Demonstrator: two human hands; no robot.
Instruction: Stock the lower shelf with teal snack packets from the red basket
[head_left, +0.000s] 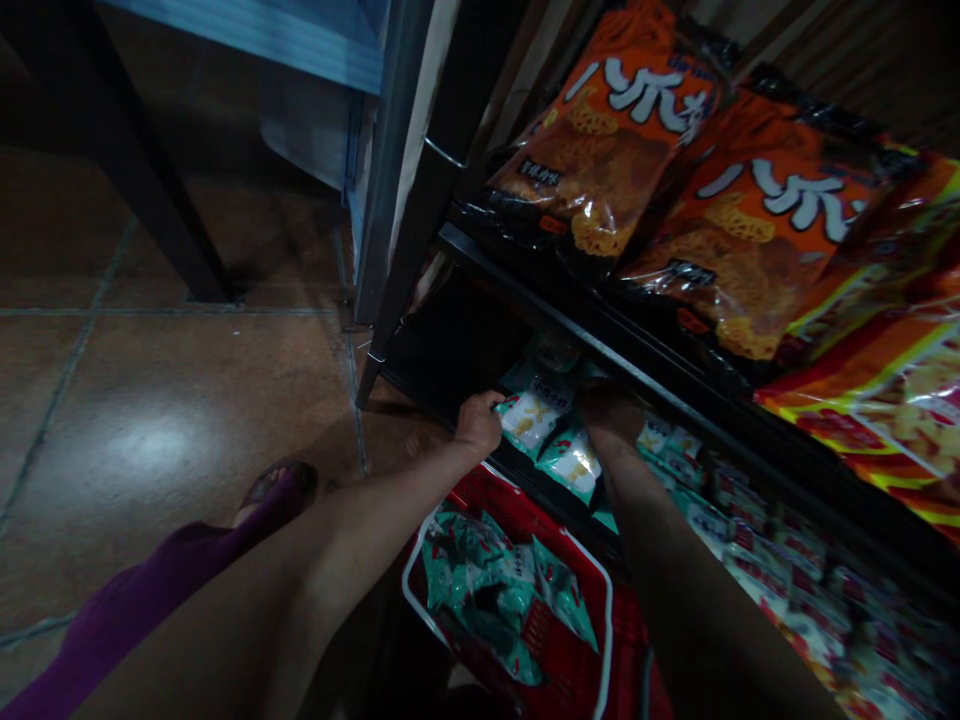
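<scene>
Teal-and-white plastic wraps a snack packet (532, 415) at the front of the low shelf (457, 335), its left edge pinched in the fingers of the left hand (478, 425). Just to its right, the right hand (604, 408) reaches in among the packets; it is in deep shadow, and whether its fingers grasp anything cannot be told. A similar packet (576, 460) lies between the two arms, and more small packets (765, 560) run along the shelf to the right. Close below, on the near side, a red shopping basket (570, 662) with a pale handle (608, 610) holds a heap of teal packets (480, 570). Above, the upper shelf (592, 345) carries two orange snack bags (765, 215), with red-and-yellow bags (892, 400) farther right. Left lies brown tiled floor (187, 410), with a sandalled foot (289, 480) near the basket.
</scene>
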